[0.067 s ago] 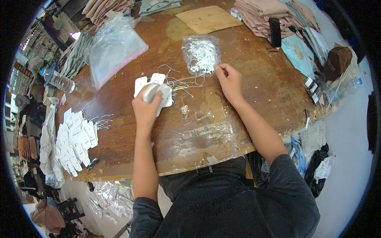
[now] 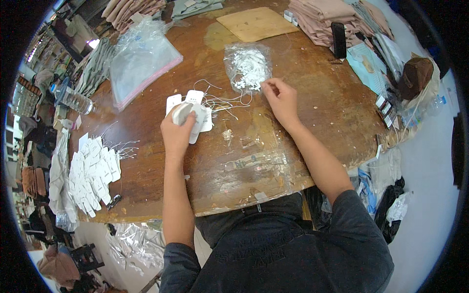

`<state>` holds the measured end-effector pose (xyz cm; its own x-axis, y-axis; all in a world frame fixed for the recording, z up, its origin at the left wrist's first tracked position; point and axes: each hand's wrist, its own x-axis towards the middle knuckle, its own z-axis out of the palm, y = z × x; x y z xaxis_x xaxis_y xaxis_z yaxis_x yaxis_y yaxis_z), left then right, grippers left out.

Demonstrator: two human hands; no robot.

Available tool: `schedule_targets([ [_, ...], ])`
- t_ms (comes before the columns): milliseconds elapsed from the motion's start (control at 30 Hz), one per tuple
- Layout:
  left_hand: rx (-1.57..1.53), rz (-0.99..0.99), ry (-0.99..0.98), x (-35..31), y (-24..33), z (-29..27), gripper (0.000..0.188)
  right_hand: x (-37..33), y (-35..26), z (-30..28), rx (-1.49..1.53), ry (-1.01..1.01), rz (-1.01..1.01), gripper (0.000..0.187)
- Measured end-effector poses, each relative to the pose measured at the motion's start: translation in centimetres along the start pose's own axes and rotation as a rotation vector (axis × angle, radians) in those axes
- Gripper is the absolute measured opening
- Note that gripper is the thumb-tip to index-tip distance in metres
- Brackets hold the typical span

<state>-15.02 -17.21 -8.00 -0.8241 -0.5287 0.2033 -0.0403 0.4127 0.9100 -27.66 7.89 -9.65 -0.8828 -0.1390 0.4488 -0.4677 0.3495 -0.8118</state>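
Observation:
My left hand [image 2: 177, 131] is closed round a stack of white hang tags [image 2: 184, 113] above the wooden table. Beneath and beside that stack lie more white tags [image 2: 194, 96], with thin white strings [image 2: 220, 103] trailing off to the right. My right hand [image 2: 281, 97] has thumb and forefinger pinched together at the lower right edge of a clear plastic bag [image 2: 248, 63] full of white strings. Whatever the fingertips hold, if anything, is too small to make out. A large heap of strung tags [image 2: 95, 171] spreads over the table's left side.
Clear plastic bags [image 2: 141, 68] lie at the back left, near a water bottle [image 2: 77, 101]. Folded pink cloth [image 2: 325, 22] is piled at the back right by a black upright object [image 2: 338, 40]. A tan envelope [image 2: 256, 23] rests at the far edge.
My left hand has shifted slightly left and down with the stack of tags. My right hand has moved a touch to the left.

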Motion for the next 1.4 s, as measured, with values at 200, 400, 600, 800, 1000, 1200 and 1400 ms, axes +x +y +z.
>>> schedule_targets([
  [200,0.294,0.022,0.198,1.0,-0.4,-0.5,0.03,0.5,-0.3,-0.2,-0.48,-0.28,-0.435,0.018],
  [400,0.356,0.315,0.276,0.3,0.5,0.8,0.024,0.6,0.1,0.4,-0.637,-0.303,-0.508,0.019],
  [600,0.155,0.418,-0.092,-1.3,1.4,2.7,0.023,0.3,-1.1,0.7,-0.252,-0.32,-0.56,0.017],
  [800,-0.007,0.432,-0.37,-2.6,2.6,4.0,0.018,-2.2,-2.8,1.1,0.448,-0.649,-0.018,0.017],
  [1000,-0.212,0.238,-0.422,-2.0,2.2,3.7,0.017,-2.1,-2.8,1.1,0.747,-0.592,0.1,0.017],
  [1200,-0.363,-0.11,-0.408,-2.7,1.4,3.8,0.022,-2.0,-2.2,1.6,0.679,-0.393,0.223,0.01],
  [1400,-0.496,-0.138,-0.31,-2.5,1.8,4.4,0.028,-1.2,-1.8,1.6,0.162,-0.092,-0.295,0.015],
])
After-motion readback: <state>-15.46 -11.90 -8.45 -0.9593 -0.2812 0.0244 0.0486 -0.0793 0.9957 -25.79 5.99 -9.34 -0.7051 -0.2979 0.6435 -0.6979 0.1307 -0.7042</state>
